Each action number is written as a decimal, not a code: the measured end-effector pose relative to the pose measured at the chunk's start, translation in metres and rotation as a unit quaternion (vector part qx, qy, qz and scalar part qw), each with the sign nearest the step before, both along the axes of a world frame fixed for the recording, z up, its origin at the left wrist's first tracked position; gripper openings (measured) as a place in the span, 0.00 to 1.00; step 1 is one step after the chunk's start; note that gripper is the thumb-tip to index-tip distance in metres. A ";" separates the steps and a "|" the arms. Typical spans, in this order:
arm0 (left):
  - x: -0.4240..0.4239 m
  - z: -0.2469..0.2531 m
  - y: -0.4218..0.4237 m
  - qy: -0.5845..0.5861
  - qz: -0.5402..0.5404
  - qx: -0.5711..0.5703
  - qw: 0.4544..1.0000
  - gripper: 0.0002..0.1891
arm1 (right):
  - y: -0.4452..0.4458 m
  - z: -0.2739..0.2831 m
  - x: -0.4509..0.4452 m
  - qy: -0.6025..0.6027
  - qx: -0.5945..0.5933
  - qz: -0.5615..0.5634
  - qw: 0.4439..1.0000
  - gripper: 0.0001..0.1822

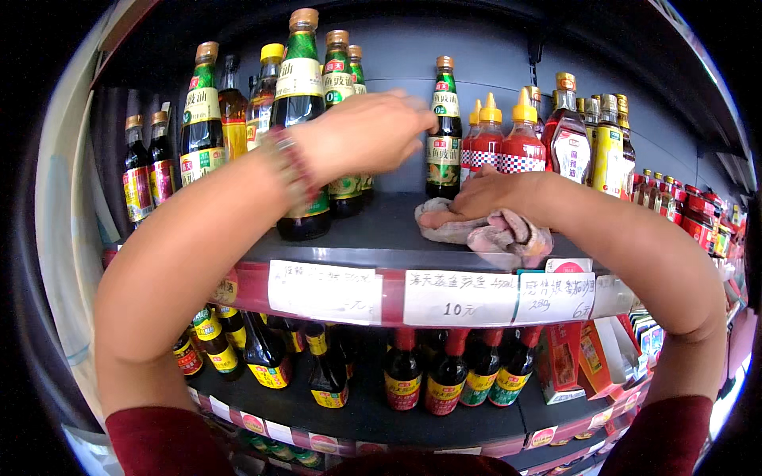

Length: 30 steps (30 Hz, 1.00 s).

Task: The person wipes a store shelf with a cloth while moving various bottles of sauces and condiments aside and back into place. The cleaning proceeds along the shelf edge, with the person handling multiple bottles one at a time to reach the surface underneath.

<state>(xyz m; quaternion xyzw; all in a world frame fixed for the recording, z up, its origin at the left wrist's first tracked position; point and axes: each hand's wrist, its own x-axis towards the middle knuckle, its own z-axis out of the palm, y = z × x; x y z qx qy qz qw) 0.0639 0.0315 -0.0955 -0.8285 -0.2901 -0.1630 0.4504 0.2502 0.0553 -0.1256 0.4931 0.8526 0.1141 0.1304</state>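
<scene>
My left hand (pixel 369 134), with a beaded bracelet at the wrist, is raised over the shelf, slightly blurred. Its fingertips reach the side of a dark sauce bottle with a green neck label (pixel 443 137); whether they touch it is unclear. My right hand (pixel 491 193) presses a crumpled, stained cloth (pixel 512 238) on the shelf board, at the foot of that bottle. Behind this hand stand squeeze bottles of red sauce with yellow nozzle caps (pixel 524 143). Tall dark sauce bottles (pixel 300 95) stand behind and beside my left wrist.
The upper shelf's front edge (pixel 393 297) carries handwritten price cards. Oil bottles (pixel 608 143) and red-lidded jars (pixel 699 214) line its right side. On the shelf below stand dark bottles with red necks (pixel 446 381) and red cartons (pixel 562 363).
</scene>
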 end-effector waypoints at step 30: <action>0.043 0.054 0.126 0.257 0.289 0.165 0.907 0.17 | -0.013 -0.009 -0.004 -0.008 0.056 0.059 0.997 0.30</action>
